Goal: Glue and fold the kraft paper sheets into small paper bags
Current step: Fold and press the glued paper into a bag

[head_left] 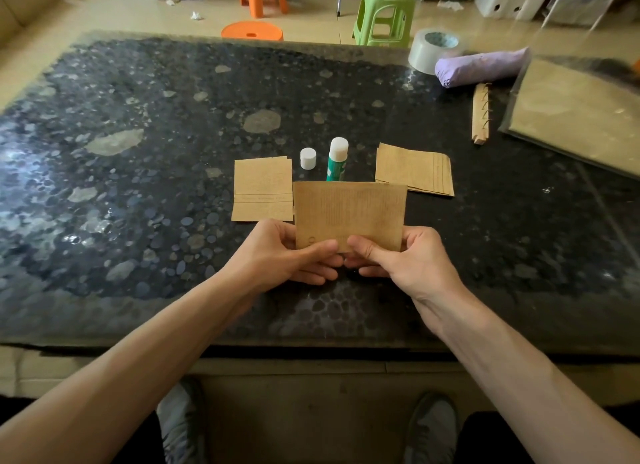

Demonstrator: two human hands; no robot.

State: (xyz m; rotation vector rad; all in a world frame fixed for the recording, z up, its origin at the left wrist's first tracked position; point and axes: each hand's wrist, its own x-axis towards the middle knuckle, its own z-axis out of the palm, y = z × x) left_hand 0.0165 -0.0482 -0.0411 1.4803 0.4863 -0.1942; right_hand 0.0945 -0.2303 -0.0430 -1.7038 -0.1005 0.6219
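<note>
The left hand [291,255] and right hand [408,259] are each pinching the lower edge of a kraft paper sheet [349,210], thumbs nearly meeting at its middle, probably to press a fold or glued seam evenly. They are holding the sheet tilted up just above the surface [138,186], in front of the glue stick [336,162], which is standing uncapped beside its cap [308,158], likely ready for more gluing. A left pile [262,190] and right pile [415,169] are flanking it, seemingly separating blanks from finished pieces.

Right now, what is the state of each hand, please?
Left hand: pinches the lower edge of the kraft paper sheet.
Right hand: pinches the same sheet.
</note>
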